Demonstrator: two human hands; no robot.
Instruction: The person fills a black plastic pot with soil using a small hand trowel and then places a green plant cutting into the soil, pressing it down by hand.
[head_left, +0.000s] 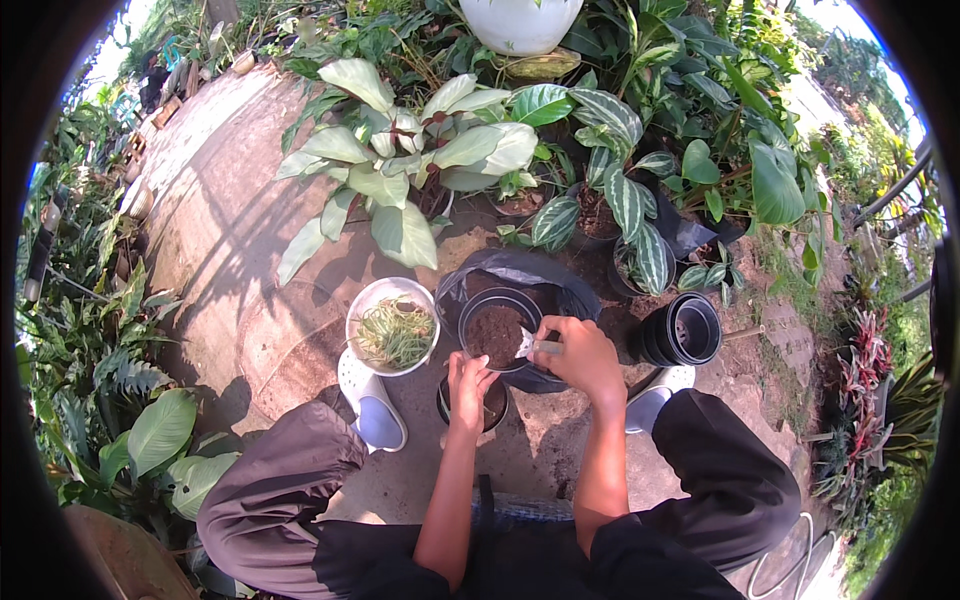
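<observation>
A round black plant pot point(465, 318) with dark brown soil point(492, 333) in it stands in front of me. My left hand point(468, 388) grips the pot's near left rim, thumb and fingers closed on it. From the right, my right hand point(583, 358) is closed around the handle of a small trowel; its pale blade point(525, 344) dips toward the soil inside the pot. A crumpled black plastic bag point(562, 283) lies open behind and around the pot. Partly hidden below my left hand is another black pot point(497, 408).
Left of the pot stands a white tub point(352, 330) with grassy green plants point(396, 332). Stacked black pots point(690, 330) are on the right, by a thin stick point(743, 333). Potted leafy plants point(400, 160) and a white planter point(520, 25) line the far side. My feet in white clogs point(372, 400) flank the pots.
</observation>
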